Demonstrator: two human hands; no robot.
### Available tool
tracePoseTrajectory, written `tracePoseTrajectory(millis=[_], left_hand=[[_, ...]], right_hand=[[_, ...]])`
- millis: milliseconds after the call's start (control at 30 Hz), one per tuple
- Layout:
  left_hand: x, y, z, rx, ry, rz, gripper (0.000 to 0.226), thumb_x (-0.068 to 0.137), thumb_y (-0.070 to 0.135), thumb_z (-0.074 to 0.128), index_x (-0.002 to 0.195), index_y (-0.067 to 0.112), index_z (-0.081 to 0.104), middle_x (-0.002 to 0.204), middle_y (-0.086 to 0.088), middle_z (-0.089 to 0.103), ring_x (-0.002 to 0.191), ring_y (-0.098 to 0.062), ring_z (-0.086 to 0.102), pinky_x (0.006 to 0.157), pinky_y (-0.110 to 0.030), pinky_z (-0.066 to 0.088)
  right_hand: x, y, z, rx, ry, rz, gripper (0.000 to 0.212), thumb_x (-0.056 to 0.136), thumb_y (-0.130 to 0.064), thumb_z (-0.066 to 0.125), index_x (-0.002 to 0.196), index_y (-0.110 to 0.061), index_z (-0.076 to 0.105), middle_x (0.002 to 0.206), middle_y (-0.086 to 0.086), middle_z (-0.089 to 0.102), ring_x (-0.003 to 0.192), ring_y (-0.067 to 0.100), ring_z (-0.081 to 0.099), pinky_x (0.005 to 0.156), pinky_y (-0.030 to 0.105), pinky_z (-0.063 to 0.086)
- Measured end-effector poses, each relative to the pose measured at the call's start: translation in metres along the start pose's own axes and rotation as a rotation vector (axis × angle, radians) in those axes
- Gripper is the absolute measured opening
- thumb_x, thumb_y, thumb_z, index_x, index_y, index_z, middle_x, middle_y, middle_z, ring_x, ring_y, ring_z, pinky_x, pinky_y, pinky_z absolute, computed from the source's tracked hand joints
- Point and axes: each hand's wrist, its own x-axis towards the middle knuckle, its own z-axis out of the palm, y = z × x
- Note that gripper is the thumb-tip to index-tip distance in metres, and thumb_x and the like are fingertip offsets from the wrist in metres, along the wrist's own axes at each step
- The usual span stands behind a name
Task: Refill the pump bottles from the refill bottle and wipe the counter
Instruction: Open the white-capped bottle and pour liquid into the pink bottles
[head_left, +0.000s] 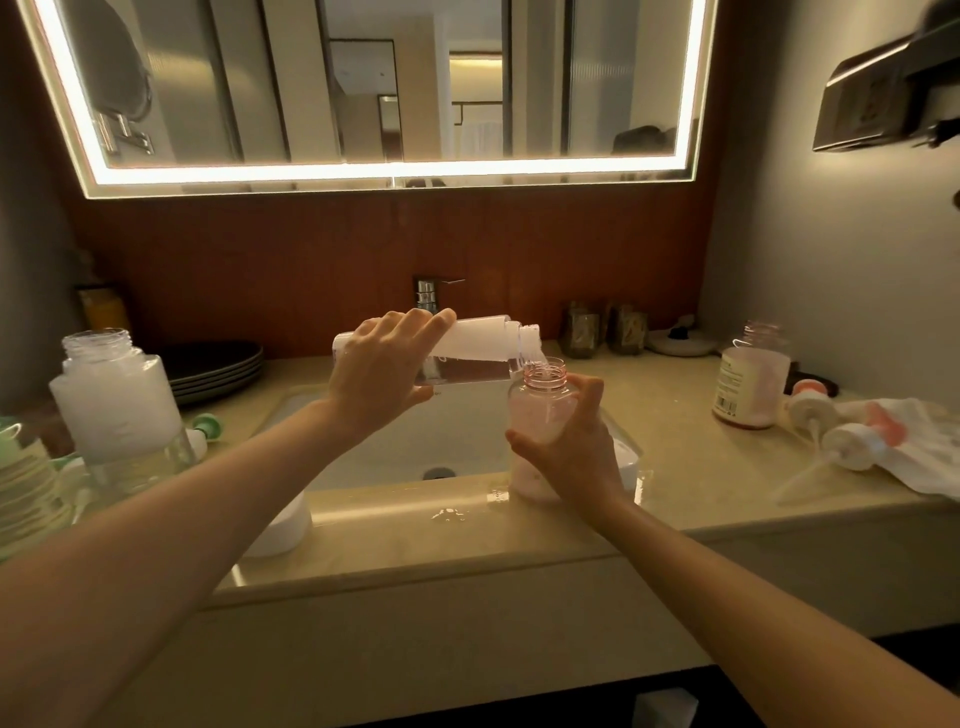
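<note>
Droplets of spilled liquid shine on the counter just in front of the sink. At the sink's front left corner sits one white cap.

At its front right corner the right hand has fingers and thumb curled round one open pink pump bottle, whose base rests on the rim (the hand hides much of its lower half). Above the sink's right half the left hand grips the single refill bottle. That bottle is tipped about level, its mouth over the pink bottle's neck and a thin stream running in.

Left of the sink stands one large clear bottle, uncapped, with one green pump head beside it and a stack of dark plates farther back.

Right of the sink, well apart from it, two pump heads lie on one white cloth. A second pink bottle, also open, stands just behind them.

Behind the sink rises one chrome tap, and two glass jars stand behind its right corner. One lit mirror hangs above.
</note>
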Motion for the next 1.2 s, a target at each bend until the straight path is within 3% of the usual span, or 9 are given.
tracePoseTrajectory(millis=[100,900,1200], left_hand=[[0.0007,-0.0005,-0.0002,0.020,0.013,0.007,0.079,0.047,0.031,0.091,0.116,0.010,0.058,0.099,-0.008,0.066,0.082,-0.026,0.066,0.056,-0.042,0.055],[0.0017,-0.0025,0.0013,-0.015,0.001,0.047,0.085,0.049,0.026,0.091,0.118,0.012,0.045,0.102,-0.011,0.065,0.084,-0.030,0.066,0.060,-0.047,0.055],[0.0039,-0.0043,0.0015,0.018,0.002,0.056,0.084,0.047,0.026,0.092,0.117,0.011,0.049,0.100,-0.010,0.065,0.083,-0.028,0.066,0.061,-0.046,0.055]], right_hand=[[0.0008,0.0008,0.0004,-0.003,0.006,0.007,0.085,0.067,-0.030,0.080,0.128,-0.015,0.024,0.131,0.012,0.048,0.109,0.026,0.055,0.084,0.032,0.049],[0.0014,0.0052,0.0018,0.018,-0.009,0.013,0.086,0.066,-0.032,0.080,0.128,-0.016,0.023,0.131,0.012,0.047,0.110,0.028,0.054,0.083,0.034,0.051],[0.0014,0.0062,0.0020,0.016,0.005,0.016,0.086,0.065,-0.033,0.081,0.127,-0.018,0.024,0.130,0.011,0.048,0.110,0.028,0.055,0.084,0.038,0.054]])
